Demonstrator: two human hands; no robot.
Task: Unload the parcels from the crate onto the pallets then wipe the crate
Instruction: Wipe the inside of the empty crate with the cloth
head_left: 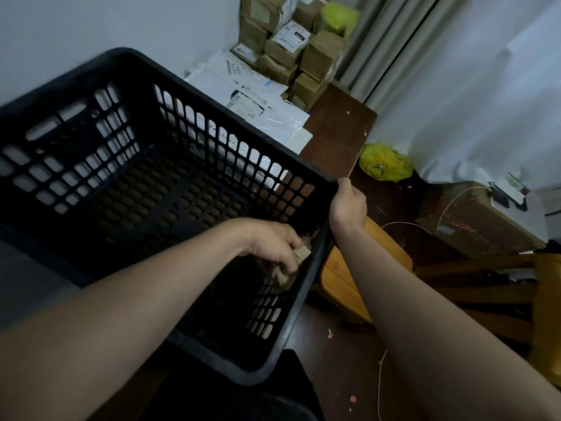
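Head view: left hand [274, 247] presses a tan cloth [283, 268] against the empty black crate's [212, 95] inner wall, right hand [347, 205] clamps its rim corner. Parcels [282, 47] sit stacked beyond. Push too hard and the tilted crate could slip.

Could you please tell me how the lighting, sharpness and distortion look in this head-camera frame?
Head view: the light is dim and bluish, and the inside of the black crate sinks into shadow. Head view: wide-angle distortion bows the crate's rim and the curtain folds. Head view: the cloth in the left hand looks slightly smeared, while the right hand gripping the rim is sharper.
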